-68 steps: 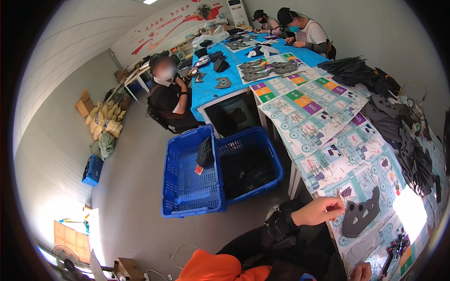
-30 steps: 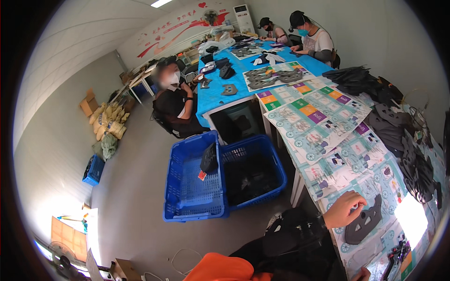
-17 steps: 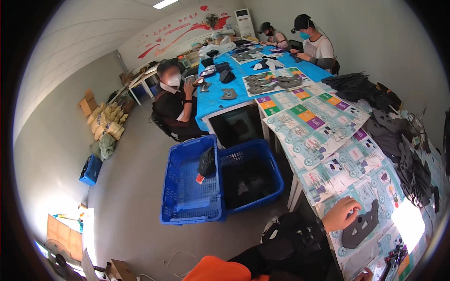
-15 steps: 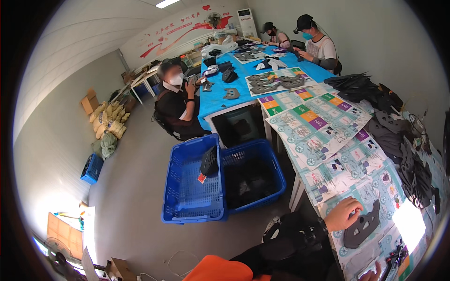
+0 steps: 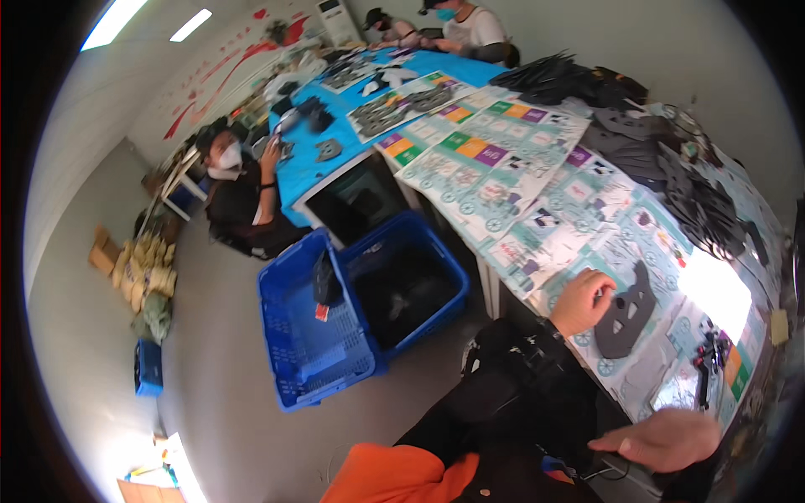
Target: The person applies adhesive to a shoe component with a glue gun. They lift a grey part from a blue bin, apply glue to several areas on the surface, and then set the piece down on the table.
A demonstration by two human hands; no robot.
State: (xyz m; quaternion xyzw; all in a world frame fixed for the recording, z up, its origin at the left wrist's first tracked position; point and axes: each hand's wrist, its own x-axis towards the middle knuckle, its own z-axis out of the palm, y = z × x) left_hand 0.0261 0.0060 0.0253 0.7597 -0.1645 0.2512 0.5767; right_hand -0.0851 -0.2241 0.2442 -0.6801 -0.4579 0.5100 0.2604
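A flat dark grey piece (image 5: pixel 629 317) with cut-out holes and a pointed end lies on the patterned sheets covering the table at the right. Beside its left edge rests my left hand (image 5: pixel 582 303), fingers curled in; whether anything is inside them is hidden. My right hand (image 5: pixel 662 442) is low at the right, just off the table's near edge, slightly blurred. Its fingers stretch out to the left, and nothing shows in them. Between that hand and the bright glare on the table lies a small cluster of black and metallic tools (image 5: pixel 709 362).
Dark grey pieces are heaped along the table's far right side (image 5: pixel 700 197). Left of the table stand two blue crates (image 5: pixel 314 386), one holding black material. A masked person (image 5: pixel 243 205) sits by the blue-covered table (image 5: pixel 302 172); two others sit further back. Orange cloth (image 5: pixel 398 471) covers my lap's left.
The view has turned to the right and tilted, so the room appears shifted left. My right hand has come away from the table tools toward my body. My left hand stays by the grey piece.
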